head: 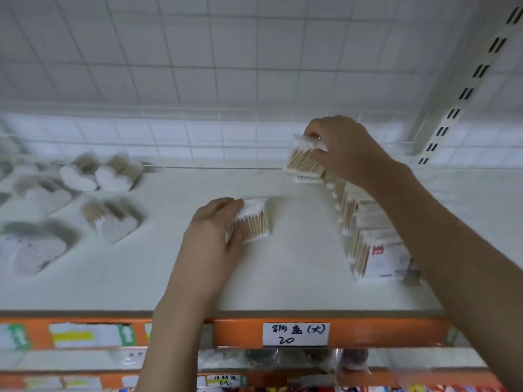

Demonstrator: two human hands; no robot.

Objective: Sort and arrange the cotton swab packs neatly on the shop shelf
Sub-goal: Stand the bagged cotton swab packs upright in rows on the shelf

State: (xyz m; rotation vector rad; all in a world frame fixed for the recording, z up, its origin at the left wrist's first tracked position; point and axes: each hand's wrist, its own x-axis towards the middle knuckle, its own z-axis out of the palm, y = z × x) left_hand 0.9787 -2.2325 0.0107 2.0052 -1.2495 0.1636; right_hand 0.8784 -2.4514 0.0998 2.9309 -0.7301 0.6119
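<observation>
My right hand grips a clear pack of wooden cotton swabs just above the far end of a row of upright packs on the right of the white shelf. Near the shelf's middle, my left hand holds a second swab pack that rests on the shelf surface. Several heart-shaped swab packs lie loose on the left side, blurred.
A wire grid panel backs the shelf and a slotted upright stands at the right. The orange shelf edge carries a handwritten price label. Lower shelves with other goods show below.
</observation>
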